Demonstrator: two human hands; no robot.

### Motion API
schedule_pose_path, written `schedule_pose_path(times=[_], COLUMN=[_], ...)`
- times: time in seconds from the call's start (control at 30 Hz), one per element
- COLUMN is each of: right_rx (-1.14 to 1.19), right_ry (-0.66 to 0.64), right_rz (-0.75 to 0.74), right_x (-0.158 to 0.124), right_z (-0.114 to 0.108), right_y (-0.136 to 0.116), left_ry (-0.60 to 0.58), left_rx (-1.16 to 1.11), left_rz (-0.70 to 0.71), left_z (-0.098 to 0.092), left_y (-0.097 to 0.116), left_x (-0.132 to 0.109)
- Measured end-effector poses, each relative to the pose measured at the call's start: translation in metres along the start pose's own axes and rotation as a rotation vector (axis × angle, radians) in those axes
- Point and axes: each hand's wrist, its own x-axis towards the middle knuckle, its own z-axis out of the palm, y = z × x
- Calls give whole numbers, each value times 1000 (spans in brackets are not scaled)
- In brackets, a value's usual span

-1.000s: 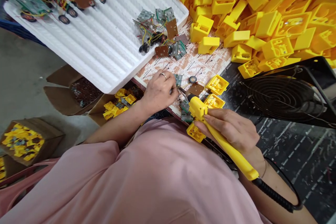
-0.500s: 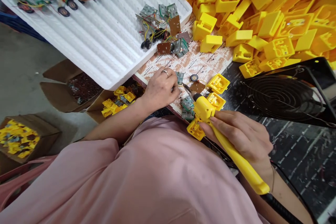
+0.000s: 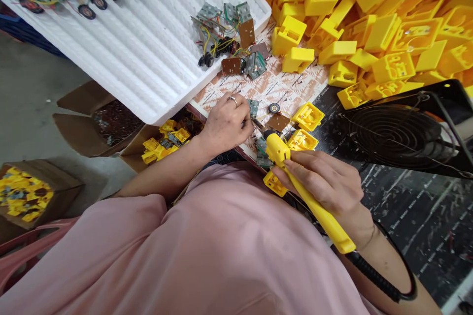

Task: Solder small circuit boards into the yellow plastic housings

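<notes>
My right hand is wrapped round a yellow soldering iron, whose tip points left at the fingers of my left hand. Those left fingers are pinched together at the edge of a small green circuit board; what they hold is too small to name. Just right of them lie a round black part and a brown board. Two open yellow housings sit beyond the iron's head. Another yellow housing is at the table edge, below a grey-green board.
A white foam sheet bears wired boards at the upper left. Yellow housings are heaped at the upper right. A black fan stands at the right. Cardboard boxes with parts stand on the floor at left.
My right hand has moved left with the soldering iron, bringing its tip closer to my left fingers. My left hand has hardly moved and stays pinched.
</notes>
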Motion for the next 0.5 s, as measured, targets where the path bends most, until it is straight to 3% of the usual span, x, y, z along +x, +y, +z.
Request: schedule_pose_path(times=[0.23, 0.5], right_rx=[32, -36], right_ry=[54, 156], right_rz=[162, 164], right_x=[-6, -20], right_z=[-8, -5], right_y=[-11, -2], left_ry=[-7, 43], left_rx=[1, 27], left_rz=[7, 52], left_z=[0, -2], left_y=[1, 0], left_x=[1, 1])
